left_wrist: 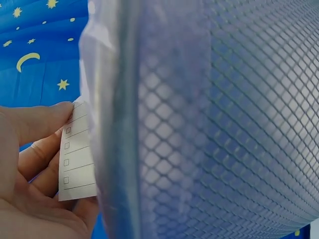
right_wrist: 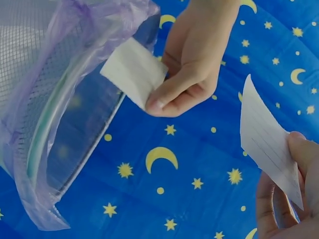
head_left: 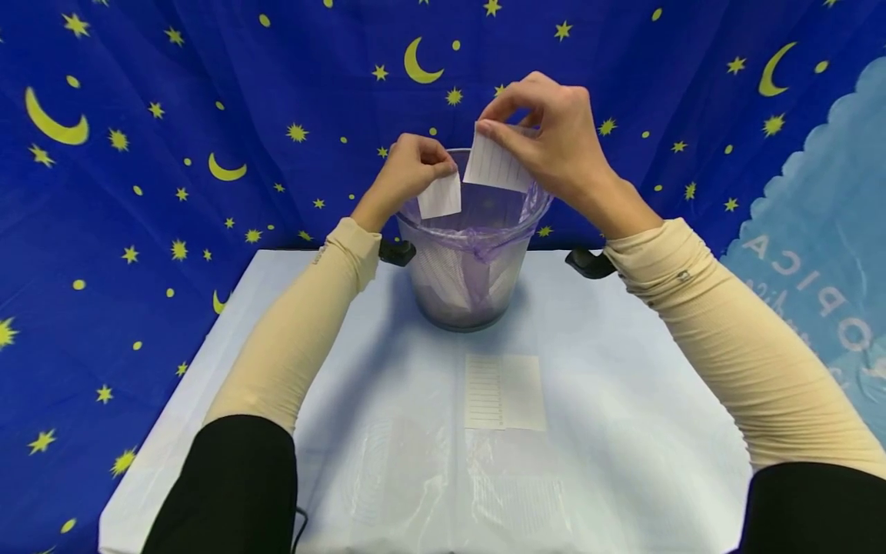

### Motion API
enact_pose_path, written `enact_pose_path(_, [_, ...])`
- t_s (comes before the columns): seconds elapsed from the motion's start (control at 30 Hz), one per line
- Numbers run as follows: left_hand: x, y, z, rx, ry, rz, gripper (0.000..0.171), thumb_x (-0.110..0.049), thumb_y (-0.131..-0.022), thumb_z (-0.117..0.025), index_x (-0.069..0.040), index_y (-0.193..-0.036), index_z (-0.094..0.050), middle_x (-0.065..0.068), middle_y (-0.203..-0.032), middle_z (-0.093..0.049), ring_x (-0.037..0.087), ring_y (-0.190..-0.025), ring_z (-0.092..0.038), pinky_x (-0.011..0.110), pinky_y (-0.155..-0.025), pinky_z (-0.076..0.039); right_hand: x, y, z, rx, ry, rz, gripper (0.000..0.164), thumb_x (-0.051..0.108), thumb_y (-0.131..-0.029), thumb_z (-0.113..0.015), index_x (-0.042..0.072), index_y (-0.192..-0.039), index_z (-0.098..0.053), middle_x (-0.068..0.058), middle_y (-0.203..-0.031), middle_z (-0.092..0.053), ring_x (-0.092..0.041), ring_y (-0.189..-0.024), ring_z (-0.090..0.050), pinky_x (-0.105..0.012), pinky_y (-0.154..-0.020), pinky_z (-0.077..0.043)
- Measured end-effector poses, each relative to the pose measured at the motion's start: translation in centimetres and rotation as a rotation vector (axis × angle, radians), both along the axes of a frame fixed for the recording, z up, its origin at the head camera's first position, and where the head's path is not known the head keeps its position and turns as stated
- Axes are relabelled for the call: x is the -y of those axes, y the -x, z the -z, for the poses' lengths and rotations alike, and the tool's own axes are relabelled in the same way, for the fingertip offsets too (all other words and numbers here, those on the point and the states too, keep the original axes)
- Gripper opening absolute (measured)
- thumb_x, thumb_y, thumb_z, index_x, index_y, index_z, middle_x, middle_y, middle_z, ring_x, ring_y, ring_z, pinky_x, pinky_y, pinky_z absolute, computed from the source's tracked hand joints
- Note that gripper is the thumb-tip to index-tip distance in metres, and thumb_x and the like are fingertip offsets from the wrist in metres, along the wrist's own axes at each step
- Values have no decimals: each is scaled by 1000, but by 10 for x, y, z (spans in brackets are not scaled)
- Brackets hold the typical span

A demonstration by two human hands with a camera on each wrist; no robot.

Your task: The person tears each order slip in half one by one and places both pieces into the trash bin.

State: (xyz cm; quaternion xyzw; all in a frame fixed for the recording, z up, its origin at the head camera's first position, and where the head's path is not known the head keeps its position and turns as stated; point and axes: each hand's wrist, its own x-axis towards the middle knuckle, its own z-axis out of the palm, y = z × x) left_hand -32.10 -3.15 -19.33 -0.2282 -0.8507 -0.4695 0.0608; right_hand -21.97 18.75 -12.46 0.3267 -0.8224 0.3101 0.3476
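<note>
Between thumb and fingers, my left hand (head_left: 413,171) pinches a small piece of paper (head_left: 441,197) at the left rim of a mesh wastebasket (head_left: 465,286). The left wrist view shows printed lines and little checkboxes on that paper (left_wrist: 77,157). Higher and to the right, my right hand (head_left: 554,131) pinches a lined piece of paper (head_left: 500,163) by its upper corner, over the basket's opening. A translucent purple bag (head_left: 479,243) lines the basket and folds over its rim. Both papers show apart from each other in the right wrist view, the lined paper (right_wrist: 266,142) nearer the camera.
Two pieces of paper lie side by side on the white-covered table (head_left: 623,431), a lined one (head_left: 482,392) and a plain one (head_left: 524,392). A blue curtain (head_left: 277,69) with moons and stars hangs behind. A black cable (head_left: 301,527) shows near the left sleeve.
</note>
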Motion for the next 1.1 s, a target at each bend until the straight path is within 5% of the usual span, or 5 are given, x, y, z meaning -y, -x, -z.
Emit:
enact_pose_path(0.4, [12,2,0,-7,12,-19,15,-16,-100,-74,-3,-102,-81,4,-94,-75,13,-79,-57,26,-73,-44,-13,17,10,80,-2,105,23,28,-99,-77,6,-100,-83,-6,-99,-76,-4,-88,-61,-12,-74,-49])
enact_pose_path(0.77, [28,5,-16,-35,-69,-157,16,-22,-98,-78,-7,-101,-82,3,-98,-78,13,-83,-66,26,-74,-50,-38,47,24,177,6,282,29,33,-101,-72,6,-106,-83,-7,-106,-79,-8,-93,-62,-12,-78,-52])
enact_pose_path(1.1, [33,5,-16,-78,-102,-177,12,-20,-96,-79,-9,-98,-83,2,-96,-78,12,-81,-68,25,-73,-51,-40,59,31,213,19,312,30,33,-102,-70,6,-108,-82,-10,-105,-79,-11,-98,-64,-13,-80,-51])
